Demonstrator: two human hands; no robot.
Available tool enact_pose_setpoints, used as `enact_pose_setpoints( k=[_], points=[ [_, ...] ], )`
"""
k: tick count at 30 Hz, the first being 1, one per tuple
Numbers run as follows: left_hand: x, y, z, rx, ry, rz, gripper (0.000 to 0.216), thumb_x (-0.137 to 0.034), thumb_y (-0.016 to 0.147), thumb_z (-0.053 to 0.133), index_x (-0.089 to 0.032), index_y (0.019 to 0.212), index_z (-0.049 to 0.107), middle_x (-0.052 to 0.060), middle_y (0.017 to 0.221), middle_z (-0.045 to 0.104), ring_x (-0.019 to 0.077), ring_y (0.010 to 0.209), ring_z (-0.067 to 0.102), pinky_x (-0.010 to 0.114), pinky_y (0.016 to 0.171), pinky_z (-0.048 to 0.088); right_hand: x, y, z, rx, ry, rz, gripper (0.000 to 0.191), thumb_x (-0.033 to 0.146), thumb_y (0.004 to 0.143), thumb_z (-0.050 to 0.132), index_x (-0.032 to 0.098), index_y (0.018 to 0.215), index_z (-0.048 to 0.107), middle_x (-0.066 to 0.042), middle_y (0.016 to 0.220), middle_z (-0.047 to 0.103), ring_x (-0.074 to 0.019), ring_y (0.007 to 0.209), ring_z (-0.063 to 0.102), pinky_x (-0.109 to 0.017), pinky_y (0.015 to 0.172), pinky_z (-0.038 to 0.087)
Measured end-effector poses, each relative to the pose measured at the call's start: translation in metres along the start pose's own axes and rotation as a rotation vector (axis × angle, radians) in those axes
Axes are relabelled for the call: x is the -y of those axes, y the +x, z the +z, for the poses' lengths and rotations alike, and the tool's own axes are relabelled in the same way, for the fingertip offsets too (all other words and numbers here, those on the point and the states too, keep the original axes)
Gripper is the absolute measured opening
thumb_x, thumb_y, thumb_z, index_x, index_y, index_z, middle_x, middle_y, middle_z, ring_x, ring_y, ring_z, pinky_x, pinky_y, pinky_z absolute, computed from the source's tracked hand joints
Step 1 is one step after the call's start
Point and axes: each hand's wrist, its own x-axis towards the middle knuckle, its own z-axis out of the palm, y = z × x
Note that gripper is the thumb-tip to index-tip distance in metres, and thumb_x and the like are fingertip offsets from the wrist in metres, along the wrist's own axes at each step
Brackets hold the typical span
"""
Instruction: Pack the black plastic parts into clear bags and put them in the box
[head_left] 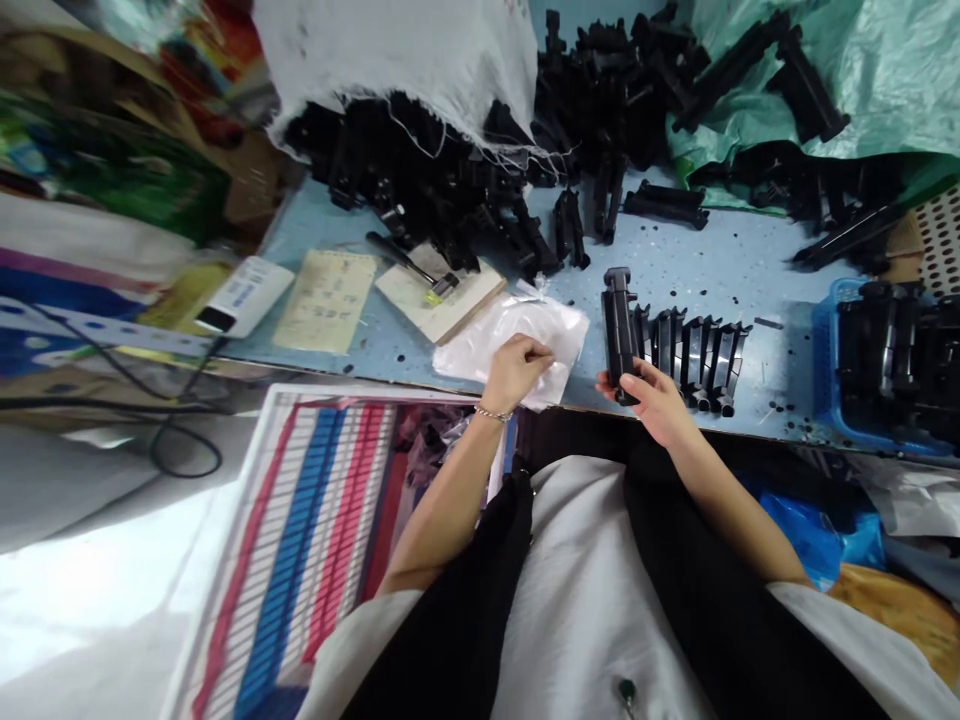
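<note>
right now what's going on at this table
A person sits at a light blue table. Their left hand pinches the top clear plastic bag of a stack, and their right hand grips a black plastic part beside a row of similar parts. More black parts lie heaped at the back and fill a blue basket.

At the desk's near edge, the thin clear plastic bags (pixel 517 335) are glossy and crinkled. Beside them the black holder (pixel 619 325) is matt moulded plastic, like the row of parts (pixel 694 355). The desk (pixel 675 260) top is smooth, pale blue and pitted. At its far edge the white cloth (pixel 405 60) is coarse and frayed, and the green sheet (pixel 885 70) looks like faintly shiny woven plastic.
</note>
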Motion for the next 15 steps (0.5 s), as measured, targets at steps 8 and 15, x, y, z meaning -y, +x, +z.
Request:
enact_pose_setpoints(
  k=[8,15],
  points=[
    [0.001,0.006,-0.011,0.002,-0.272,-0.162,0.019,-0.036,0.073,0.072,-0.017,0.07,0.071,0.002,0.069,0.067,0.0141,0.064,0.055,0.027,0.062,0.042,0.002,0.039,0.033,0.197,0.237,0.214,0.034,0.047,0.083,0.067,0.019,0.104,0.066,-0.012,0.115,0.075,-0.0183,0.079,0.07,-0.026,0.058,0.053],
    [-0.007,-0.011,-0.04,-0.03,0.271,0.244,0.027,-0.009,0.08,0.048,-0.02,0.08,0.073,0.009,0.095,0.073,0.0258,0.095,0.064,0.044,0.093,0.05,-0.021,0.053,0.037,0.0,0.236,0.19,0.022,0.034,0.077,0.074,0.019,0.091,0.067,-0.007,0.1,0.077,-0.0151,0.074,0.07,-0.022,0.053,0.05]
  ],
)
